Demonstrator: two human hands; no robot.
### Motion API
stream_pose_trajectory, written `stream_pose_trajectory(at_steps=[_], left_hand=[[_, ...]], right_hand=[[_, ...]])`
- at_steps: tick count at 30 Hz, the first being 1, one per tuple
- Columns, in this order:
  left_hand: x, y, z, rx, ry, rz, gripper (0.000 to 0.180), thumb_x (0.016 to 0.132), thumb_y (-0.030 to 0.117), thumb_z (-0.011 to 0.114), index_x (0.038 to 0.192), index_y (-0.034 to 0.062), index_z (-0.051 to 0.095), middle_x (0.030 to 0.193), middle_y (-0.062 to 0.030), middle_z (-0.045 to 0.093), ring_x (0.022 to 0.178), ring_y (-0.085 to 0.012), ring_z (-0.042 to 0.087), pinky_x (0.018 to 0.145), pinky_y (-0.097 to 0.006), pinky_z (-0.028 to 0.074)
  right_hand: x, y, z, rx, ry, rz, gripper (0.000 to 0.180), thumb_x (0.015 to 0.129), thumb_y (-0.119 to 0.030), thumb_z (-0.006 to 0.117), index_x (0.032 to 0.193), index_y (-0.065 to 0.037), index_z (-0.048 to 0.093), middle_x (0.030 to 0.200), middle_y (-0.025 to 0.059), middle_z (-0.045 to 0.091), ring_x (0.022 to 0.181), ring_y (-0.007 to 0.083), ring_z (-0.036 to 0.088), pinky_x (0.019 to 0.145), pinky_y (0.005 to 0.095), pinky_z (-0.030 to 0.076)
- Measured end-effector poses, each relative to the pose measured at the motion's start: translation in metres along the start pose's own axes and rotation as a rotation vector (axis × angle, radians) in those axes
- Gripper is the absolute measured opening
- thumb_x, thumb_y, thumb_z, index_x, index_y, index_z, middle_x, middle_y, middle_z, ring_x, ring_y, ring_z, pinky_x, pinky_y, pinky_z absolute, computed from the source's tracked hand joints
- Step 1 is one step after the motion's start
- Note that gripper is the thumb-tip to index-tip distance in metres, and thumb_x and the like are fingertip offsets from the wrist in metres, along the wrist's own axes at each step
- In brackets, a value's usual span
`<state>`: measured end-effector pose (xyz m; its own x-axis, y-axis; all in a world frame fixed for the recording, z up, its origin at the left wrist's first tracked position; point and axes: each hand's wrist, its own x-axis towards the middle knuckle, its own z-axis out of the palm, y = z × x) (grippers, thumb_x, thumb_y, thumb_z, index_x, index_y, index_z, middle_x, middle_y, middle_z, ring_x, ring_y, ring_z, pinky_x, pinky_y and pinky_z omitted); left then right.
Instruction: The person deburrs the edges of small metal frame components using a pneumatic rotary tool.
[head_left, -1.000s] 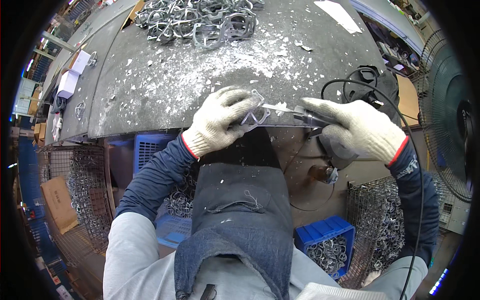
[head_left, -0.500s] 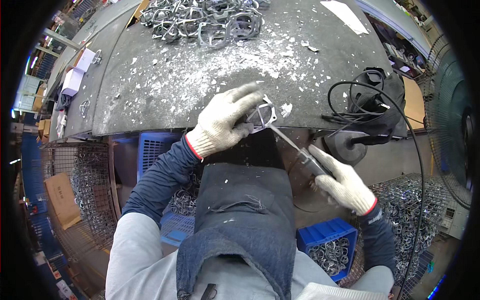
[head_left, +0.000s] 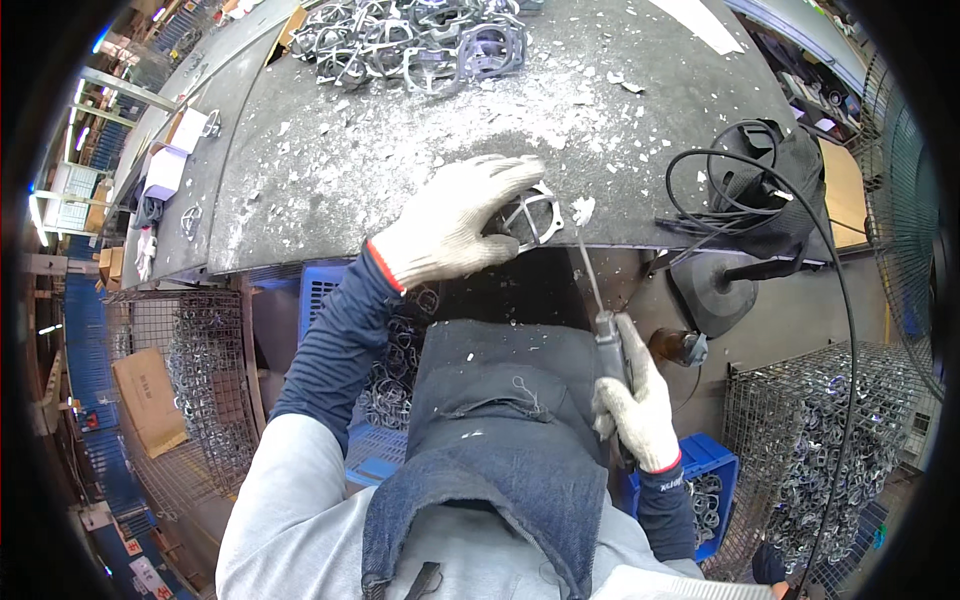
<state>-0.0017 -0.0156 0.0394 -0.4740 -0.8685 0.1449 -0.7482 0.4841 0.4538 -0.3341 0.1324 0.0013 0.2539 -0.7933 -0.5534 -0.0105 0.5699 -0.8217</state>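
My gloved left hand (head_left: 462,215) is closed on a small silver metal frame part (head_left: 541,214) with open windows, at the table's front edge. Its fingers cover the part's left side. In my gloved right hand (head_left: 640,410) is a slim file-like tool (head_left: 608,343) with a grey handle and a long thin metal shaft; I cannot make out its exact kind. The shaft points up toward the table edge, its tip right of the frame part and apart from it. A white flake cluster (head_left: 583,210) lies close to that tip.
Similar metal frames (head_left: 410,45) form a pile at the table's back. Silvery flakes litter the dark table (head_left: 300,215). A black cable (head_left: 690,160) loops at the right, near a large fan (head_left: 910,220). Below stand a blue bin (head_left: 712,455) and wire cages (head_left: 820,450) of parts.
The tool's shaft has come off the frame part. My right hand has moved left and down, closer to my body, turning the tool more upright. My left hand still holds the part.
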Motion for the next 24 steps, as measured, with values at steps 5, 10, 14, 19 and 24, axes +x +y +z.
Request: stream_pose_trajectory(at_steps=[5,10,14,19,24], left_hand=[[-0.021,-0.018,-0.006,-0.401,0.051,-0.165,0.083,0.089,0.003,0.082,0.168,0.0058,0.058,0.157,-0.017,0.072,0.145,-0.0267,0.068,0.127,-0.041,0.051],[-0.037,-0.033,-0.002,-0.592,0.317,-0.216,0.073,0.095,-0.006,0.064,0.167,0.0066,0.061,0.159,-0.0137,0.071,0.146,-0.0251,0.067,0.128,-0.041,0.049],[-0.022,-0.025,0.002,-0.264,0.181,-0.018,0.077,0.088,-0.001,0.069,0.165,0.01,0.063,0.162,-0.019,0.068,0.153,-0.0352,0.063,0.128,-0.045,0.051],[-0.003,-0.015,-0.004,-0.005,0.075,0.2,0.077,0.086,0.015,0.082,0.16,0.0091,0.064,0.149,-0.024,0.07,0.14,-0.0442,0.067,0.118,-0.051,0.055],[0.005,-0.016,0.021,0.041,0.202,0.182,0.063,0.091,0.031,0.088,0.149,0.013,0.071,0.111,-0.0166,0.073,0.109,-0.0401,0.07,0.097,-0.054,0.057]], right_hand=[[0.008,-0.009,0.009,-0.005,-0.012,-0.08,0.086,0.103,0.002,0.064,0.183,-0.011,0.038,0.117,0.0096,0.077,0.067,0.008,0.061,0.062,0.0269,0.055],[0.004,-0.006,0.018,-0.032,-0.014,-0.06,0.087,0.101,0.001,0.065,0.183,-0.012,0.038,0.117,0.0115,0.077,0.062,0.0087,0.06,0.058,0.0278,0.054],[0.006,-0.005,0.019,0.006,-0.041,-0.054,0.087,0.101,0.001,0.064,0.183,-0.012,0.036,0.116,0.0122,0.077,0.062,0.0092,0.06,0.055,0.0283,0.053],[0.001,-0.011,0.03,0.012,-0.002,-0.104,0.088,0.103,-0.001,0.062,0.185,-0.011,0.032,0.103,0.0087,0.073,0.06,0.0095,0.058,0.054,0.0282,0.051],[0.004,-0.002,0.035,-0.059,0.028,-0.182,0.09,0.101,0.0,0.059,0.186,-0.013,0.029,0.091,0.0084,0.074,0.055,0.0133,0.059,0.051,0.0322,0.052]])
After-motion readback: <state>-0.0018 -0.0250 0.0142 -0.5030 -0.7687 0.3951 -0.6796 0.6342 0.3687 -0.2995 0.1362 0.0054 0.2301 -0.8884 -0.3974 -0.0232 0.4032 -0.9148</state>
